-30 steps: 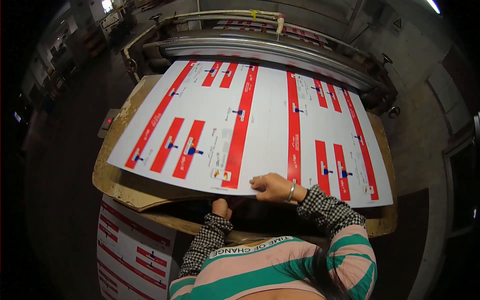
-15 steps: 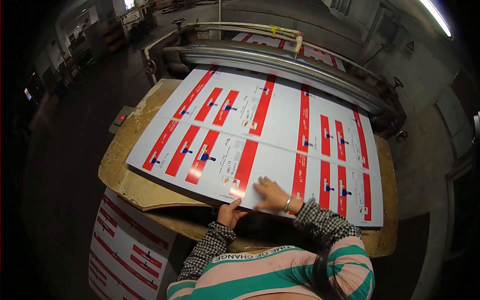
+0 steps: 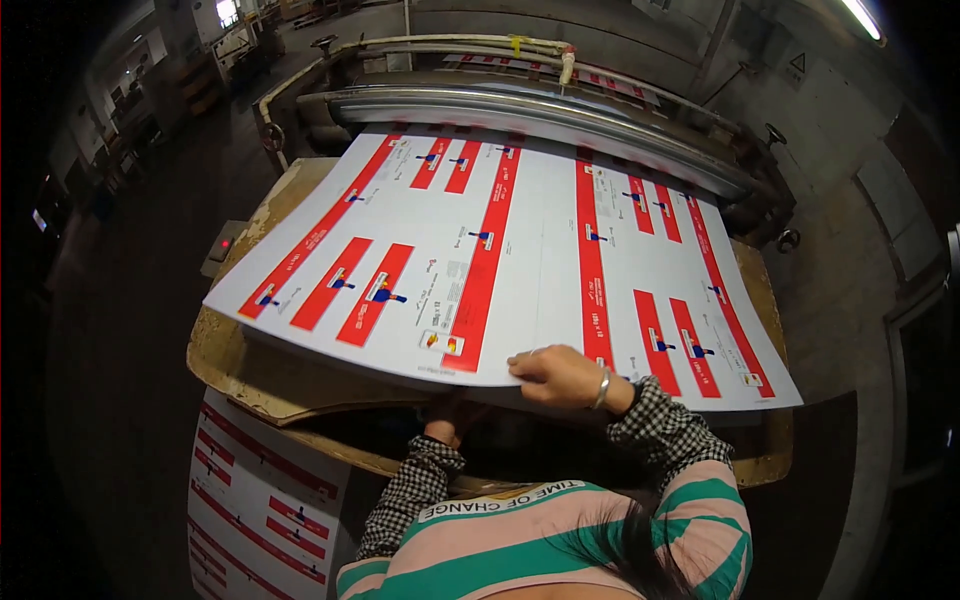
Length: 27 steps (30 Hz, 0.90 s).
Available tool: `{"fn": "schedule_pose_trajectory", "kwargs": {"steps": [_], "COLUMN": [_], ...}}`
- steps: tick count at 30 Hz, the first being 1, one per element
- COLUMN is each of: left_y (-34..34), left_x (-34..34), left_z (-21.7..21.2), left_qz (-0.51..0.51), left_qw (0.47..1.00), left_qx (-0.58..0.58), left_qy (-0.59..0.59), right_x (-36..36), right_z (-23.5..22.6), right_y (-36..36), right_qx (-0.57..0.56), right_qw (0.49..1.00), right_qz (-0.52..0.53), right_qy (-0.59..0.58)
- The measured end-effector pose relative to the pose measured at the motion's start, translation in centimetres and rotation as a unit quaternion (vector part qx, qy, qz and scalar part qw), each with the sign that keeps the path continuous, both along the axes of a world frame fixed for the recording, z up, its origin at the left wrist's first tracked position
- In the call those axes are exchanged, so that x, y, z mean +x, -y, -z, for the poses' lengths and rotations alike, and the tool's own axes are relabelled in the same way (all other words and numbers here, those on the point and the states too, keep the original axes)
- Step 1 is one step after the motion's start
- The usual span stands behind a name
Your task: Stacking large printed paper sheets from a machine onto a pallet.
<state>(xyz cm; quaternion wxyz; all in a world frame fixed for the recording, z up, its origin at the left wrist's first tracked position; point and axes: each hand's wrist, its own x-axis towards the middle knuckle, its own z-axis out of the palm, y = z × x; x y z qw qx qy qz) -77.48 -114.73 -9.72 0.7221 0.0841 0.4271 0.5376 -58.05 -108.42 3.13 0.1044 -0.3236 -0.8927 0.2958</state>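
A large white printed sheet (image 3: 530,240) with red bands and small blue figures spans the work surface, its far end at the rollers. Its near edge is raised and bowed, with the corners hanging over. My right hand (image 3: 562,378), a bracelet at its wrist, is closed on that edge near the middle. To its left, my left hand (image 3: 447,422) sits beneath the overhanging edge; its fingers are hidden in shadow there. Under the sheet, the worn wooden board (image 3: 235,365) shows along the left side.
Long metal rollers (image 3: 540,110) cross the far side, with a pale pipe (image 3: 470,42) above and a handwheel (image 3: 788,240) at right. A small box with a red light (image 3: 226,243) sits left of the board. More printed sheets (image 3: 262,490) lie lower left.
My right hand has gone from flat on the print to gripping the sheet's near edge, now lifted. My left hand has slipped below it. The cross seam no longer shows.
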Motion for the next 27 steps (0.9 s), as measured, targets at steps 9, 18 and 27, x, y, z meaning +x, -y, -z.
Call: {"fn": "schedule_pose_trajectory", "kwargs": {"steps": [9, 18, 27], "left_y": [0.9, 10.6, 7.1], "left_x": [-0.8, -4.2, -3.7], "left_z": [1.7, 3.4, 6.2], "left_qz": [-0.012, 0.066, 0.153], "left_qw": [0.999, 0.995, 0.974], "left_qx": [0.022, 0.071, 0.167], "left_qy": [0.029, 0.021, 0.020], "right_x": [-0.6, -4.0, -1.9], "right_z": [4.9, 11.7, 11.9], "right_y": [0.9, 7.4, 8.8], "right_qx": [-0.119, -0.053, 0.080], "right_qw": [0.993, 0.956, 0.994], "right_qz": [0.017, 0.281, 0.046], "right_qy": [0.008, -0.060, 0.050]}}
